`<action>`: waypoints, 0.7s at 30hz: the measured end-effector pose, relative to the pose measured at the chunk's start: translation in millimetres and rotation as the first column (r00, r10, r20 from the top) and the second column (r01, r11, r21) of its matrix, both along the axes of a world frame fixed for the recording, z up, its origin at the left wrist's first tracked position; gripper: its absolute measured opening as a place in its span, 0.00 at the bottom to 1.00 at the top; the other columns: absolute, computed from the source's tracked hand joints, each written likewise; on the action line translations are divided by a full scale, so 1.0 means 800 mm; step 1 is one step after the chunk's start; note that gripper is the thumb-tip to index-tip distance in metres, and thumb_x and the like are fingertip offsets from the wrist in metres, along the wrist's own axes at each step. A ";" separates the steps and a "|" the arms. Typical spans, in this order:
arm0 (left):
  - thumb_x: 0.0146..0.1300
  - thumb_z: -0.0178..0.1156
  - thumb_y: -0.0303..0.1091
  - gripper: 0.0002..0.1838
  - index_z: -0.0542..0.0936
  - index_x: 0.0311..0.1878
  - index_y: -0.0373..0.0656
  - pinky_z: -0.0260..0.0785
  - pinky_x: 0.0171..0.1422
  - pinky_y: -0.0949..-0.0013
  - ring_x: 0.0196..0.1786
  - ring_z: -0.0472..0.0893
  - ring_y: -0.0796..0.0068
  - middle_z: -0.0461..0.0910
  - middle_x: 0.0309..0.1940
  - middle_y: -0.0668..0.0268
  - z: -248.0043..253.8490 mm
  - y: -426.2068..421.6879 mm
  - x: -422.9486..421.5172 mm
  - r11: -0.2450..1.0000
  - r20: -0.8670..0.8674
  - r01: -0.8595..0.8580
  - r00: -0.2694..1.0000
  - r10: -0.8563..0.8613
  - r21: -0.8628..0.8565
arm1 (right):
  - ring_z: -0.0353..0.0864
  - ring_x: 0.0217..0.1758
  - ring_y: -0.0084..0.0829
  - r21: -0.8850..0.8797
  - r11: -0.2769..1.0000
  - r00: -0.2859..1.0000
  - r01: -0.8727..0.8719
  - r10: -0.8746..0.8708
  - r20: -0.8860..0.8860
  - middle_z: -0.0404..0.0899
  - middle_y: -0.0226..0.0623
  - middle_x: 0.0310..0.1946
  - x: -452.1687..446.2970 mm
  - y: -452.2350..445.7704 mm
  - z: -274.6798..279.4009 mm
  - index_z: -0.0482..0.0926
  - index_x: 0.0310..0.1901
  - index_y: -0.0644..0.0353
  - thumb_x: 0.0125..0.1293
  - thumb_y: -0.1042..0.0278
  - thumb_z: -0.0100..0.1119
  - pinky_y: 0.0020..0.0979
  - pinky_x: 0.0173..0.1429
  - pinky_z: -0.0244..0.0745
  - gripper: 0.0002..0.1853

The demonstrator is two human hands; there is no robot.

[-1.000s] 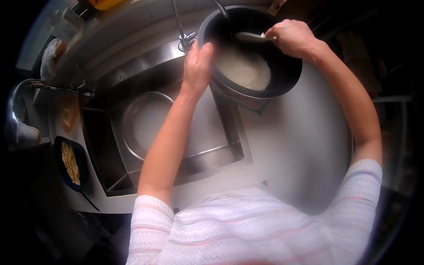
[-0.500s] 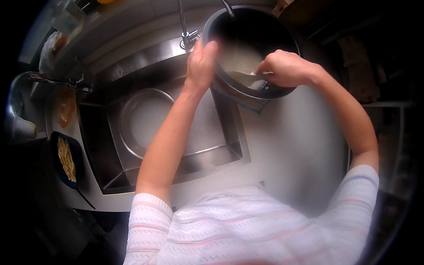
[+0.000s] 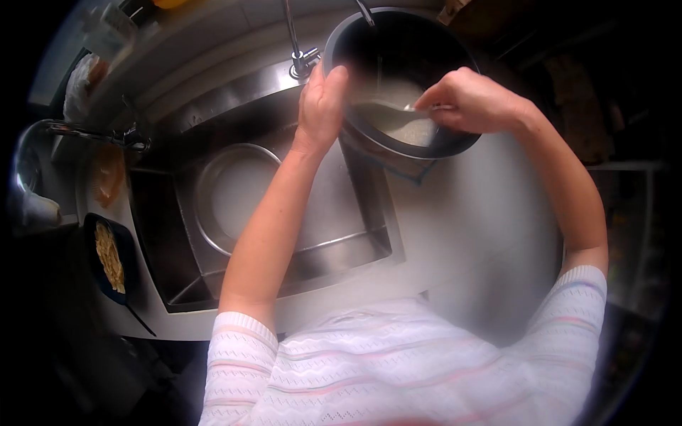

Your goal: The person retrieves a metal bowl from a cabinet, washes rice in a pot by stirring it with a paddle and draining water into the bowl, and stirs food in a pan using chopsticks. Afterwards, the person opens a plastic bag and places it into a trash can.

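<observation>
Dim edges, barrel distortion; hazy glare across the worktop (image 3: 469, 227); pot (image 3: 403, 82) interior apparently blurred.

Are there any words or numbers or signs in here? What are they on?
None that I can read.
Sink rim: maybe a tiny mark, too small and blurred to read.
Pot: no writing that I can see.
Shirt: zigzags and stripes, no letters that I can see.

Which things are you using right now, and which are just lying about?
In use:
- dark pot, in the left hand
- pale spoon, in the right hand
- white food inside

Just lying about:
- metal bowl in the sink
- dark pan with pale strips
</observation>
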State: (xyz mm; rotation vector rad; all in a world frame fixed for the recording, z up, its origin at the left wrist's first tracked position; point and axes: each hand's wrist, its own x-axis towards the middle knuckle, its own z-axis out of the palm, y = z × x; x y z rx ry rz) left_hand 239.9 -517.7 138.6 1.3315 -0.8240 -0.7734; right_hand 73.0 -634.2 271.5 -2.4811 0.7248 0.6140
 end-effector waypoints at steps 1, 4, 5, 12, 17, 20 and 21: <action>0.66 0.46 0.48 0.26 0.71 0.57 0.36 0.64 0.56 0.67 0.48 0.74 0.69 0.78 0.43 0.59 0.000 0.000 -0.001 1.000 0.005 -0.001 1.000 0.001 -0.006 | 0.82 0.44 0.38 0.031 0.999 0.999 -0.018 0.019 -0.038 0.83 0.40 0.39 0.001 0.006 -0.004 0.82 0.47 0.57 0.57 0.73 0.55 0.34 0.51 0.77 0.16; 0.66 0.46 0.47 0.26 0.71 0.58 0.37 0.64 0.56 0.67 0.48 0.74 0.69 0.78 0.44 0.59 -0.005 -0.003 -0.004 0.999 -0.055 -0.020 0.998 0.018 -0.034 | 0.82 0.44 0.37 -0.225 0.967 0.990 -0.120 0.100 -0.098 0.83 0.39 0.40 0.000 -0.006 -0.032 0.83 0.46 0.54 0.57 0.73 0.55 0.35 0.51 0.77 0.15; 0.66 0.46 0.47 0.26 0.71 0.58 0.37 0.64 0.56 0.67 0.48 0.74 0.69 0.78 0.44 0.59 -0.006 -0.002 -0.002 0.999 -0.037 -0.007 0.999 0.005 -0.036 | 0.82 0.45 0.37 -0.287 0.953 0.991 -0.091 0.058 -0.122 0.83 0.39 0.40 -0.001 -0.014 -0.034 0.83 0.46 0.53 0.57 0.73 0.54 0.35 0.51 0.76 0.15; 0.67 0.46 0.46 0.25 0.71 0.58 0.37 0.64 0.56 0.68 0.48 0.74 0.70 0.78 0.45 0.61 -0.001 -0.003 -0.006 0.998 -0.056 -0.017 0.998 0.013 -0.062 | 0.82 0.44 0.39 -0.504 0.861 0.996 0.070 -0.036 0.078 0.83 0.38 0.39 0.006 -0.052 -0.057 0.82 0.47 0.49 0.59 0.70 0.53 0.36 0.49 0.77 0.15; 0.67 0.46 0.46 0.24 0.71 0.58 0.37 0.63 0.57 0.68 0.50 0.73 0.71 0.77 0.45 0.61 -0.003 -0.002 -0.002 0.998 -0.040 -0.009 0.999 0.006 -0.069 | 0.81 0.46 0.38 -0.143 0.978 0.988 -0.150 0.144 -0.047 0.83 0.39 0.42 0.008 -0.010 -0.042 0.82 0.49 0.52 0.59 0.70 0.56 0.35 0.51 0.77 0.15; 0.67 0.45 0.46 0.25 0.71 0.58 0.38 0.63 0.57 0.68 0.50 0.73 0.70 0.77 0.46 0.61 -0.001 0.003 -0.002 1.000 -0.017 -0.002 1.000 0.002 -0.004 | 0.81 0.44 0.40 -0.017 0.996 0.996 -0.087 0.088 0.033 0.82 0.44 0.40 -0.002 -0.006 -0.011 0.83 0.46 0.58 0.58 0.76 0.58 0.35 0.51 0.76 0.14; 0.67 0.45 0.47 0.25 0.71 0.58 0.38 0.63 0.57 0.68 0.50 0.73 0.70 0.77 0.46 0.61 -0.001 0.004 -0.002 1.000 -0.003 -0.007 1.000 0.007 -0.005 | 0.81 0.44 0.40 -0.029 0.993 0.994 -0.112 0.112 -0.010 0.82 0.44 0.39 -0.002 -0.003 -0.012 0.83 0.46 0.58 0.58 0.76 0.58 0.35 0.51 0.76 0.14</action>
